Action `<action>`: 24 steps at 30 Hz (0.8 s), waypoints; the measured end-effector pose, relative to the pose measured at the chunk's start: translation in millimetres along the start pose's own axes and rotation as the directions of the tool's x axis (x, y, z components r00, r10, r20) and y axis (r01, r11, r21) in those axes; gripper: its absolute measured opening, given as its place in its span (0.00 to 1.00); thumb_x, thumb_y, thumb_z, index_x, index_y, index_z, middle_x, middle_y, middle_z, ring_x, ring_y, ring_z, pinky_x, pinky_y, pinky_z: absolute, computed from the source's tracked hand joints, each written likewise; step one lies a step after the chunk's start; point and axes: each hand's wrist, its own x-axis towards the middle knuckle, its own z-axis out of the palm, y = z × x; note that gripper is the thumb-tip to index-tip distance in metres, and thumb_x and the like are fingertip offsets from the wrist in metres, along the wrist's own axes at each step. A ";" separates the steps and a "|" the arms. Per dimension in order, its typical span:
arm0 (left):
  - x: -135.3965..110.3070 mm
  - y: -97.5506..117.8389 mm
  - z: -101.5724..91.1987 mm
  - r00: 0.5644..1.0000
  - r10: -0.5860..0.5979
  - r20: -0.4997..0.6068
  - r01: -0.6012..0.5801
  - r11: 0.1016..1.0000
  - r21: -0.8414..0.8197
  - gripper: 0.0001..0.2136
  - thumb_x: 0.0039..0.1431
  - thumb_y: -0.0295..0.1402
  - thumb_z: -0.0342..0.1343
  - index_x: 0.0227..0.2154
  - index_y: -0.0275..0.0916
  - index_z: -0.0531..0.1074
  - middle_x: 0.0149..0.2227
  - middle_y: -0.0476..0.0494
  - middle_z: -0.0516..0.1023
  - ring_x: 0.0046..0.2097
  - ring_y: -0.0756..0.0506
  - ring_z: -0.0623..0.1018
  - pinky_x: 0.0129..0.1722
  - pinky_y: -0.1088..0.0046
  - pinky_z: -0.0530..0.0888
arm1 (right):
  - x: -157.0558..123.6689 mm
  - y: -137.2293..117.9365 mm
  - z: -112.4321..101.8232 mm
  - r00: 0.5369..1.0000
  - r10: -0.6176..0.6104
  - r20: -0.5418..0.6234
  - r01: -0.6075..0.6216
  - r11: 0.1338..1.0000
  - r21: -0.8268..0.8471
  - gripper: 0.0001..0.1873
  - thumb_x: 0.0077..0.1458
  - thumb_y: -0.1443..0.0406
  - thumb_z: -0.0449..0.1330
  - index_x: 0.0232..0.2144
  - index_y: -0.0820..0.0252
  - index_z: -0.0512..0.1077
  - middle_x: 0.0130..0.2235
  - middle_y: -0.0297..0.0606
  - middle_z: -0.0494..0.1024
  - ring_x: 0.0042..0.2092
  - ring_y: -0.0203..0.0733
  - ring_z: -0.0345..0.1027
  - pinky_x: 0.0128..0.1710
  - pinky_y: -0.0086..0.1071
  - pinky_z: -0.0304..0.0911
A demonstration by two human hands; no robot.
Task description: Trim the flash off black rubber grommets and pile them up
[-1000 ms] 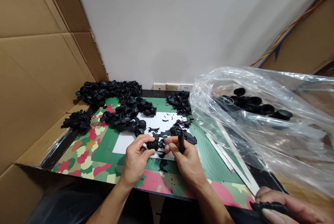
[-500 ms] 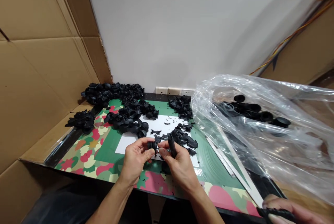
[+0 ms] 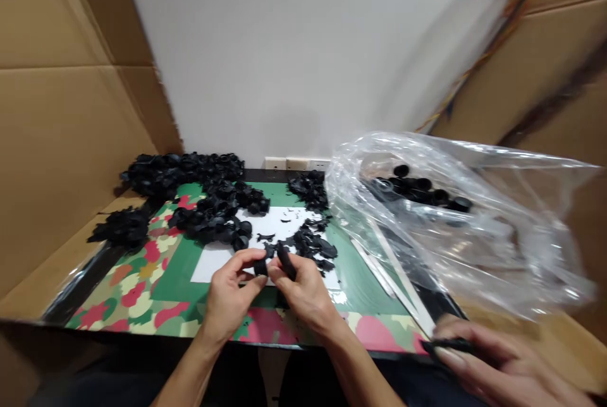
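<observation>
Black piece (image 3: 260, 267) in left hand (image 3: 232, 293): partly covered by thumb and fingers; surface detail lost to blur. Dark object (image 3: 286, 261) in right hand (image 3: 303, 293): lower portion hidden by the grip; type cannot be told. Both forearms cut by bottom edge. Co-worker's hand (image 3: 502, 359), lower right: blurred, its arm out of frame; the dark item (image 3: 453, 344) it holds is indistinct. White sheet (image 3: 211, 261): partly hidden beneath scraps (image 3: 313, 241) and behind hands. Smallest scraps: shapes unresolved. Wires (image 3: 512, 23): smeared, cut by top edge.
</observation>
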 end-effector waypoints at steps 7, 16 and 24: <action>14.6 7.6 17.3 0.983 0.136 -0.123 -0.116 0.981 0.155 0.16 0.44 0.39 0.65 0.38 0.43 0.76 0.41 0.47 0.80 0.38 0.43 0.80 0.44 0.66 0.77 | 13.1 -8.6 -8.1 0.996 -0.010 -0.084 -0.002 0.989 -0.147 0.04 0.45 0.69 0.57 0.21 0.58 0.65 0.22 0.27 0.63 0.25 0.33 0.56 0.24 0.25 0.51; 38.1 42.5 11.4 0.926 0.078 -0.368 -0.197 0.934 -0.299 0.26 0.26 0.39 0.74 0.32 0.37 0.74 0.23 0.53 0.77 0.24 0.46 0.79 0.23 0.74 0.78 | 19.7 -7.6 -24.7 0.935 -0.048 -0.351 -0.030 0.977 -0.212 0.06 0.49 0.66 0.55 0.22 0.57 0.64 0.21 0.27 0.62 0.26 0.34 0.57 0.25 0.27 0.52; 20.4 23.0 13.5 0.987 -0.091 -0.131 0.058 0.969 -0.239 0.19 0.32 0.30 0.69 0.32 0.35 0.76 0.20 0.52 0.75 0.19 0.53 0.72 0.19 0.80 0.70 | 24.9 -11.1 -52.2 0.887 -0.206 -0.413 0.027 0.917 -0.398 0.12 0.53 0.58 0.52 0.23 0.57 0.66 0.24 0.33 0.68 0.28 0.40 0.62 0.29 0.31 0.56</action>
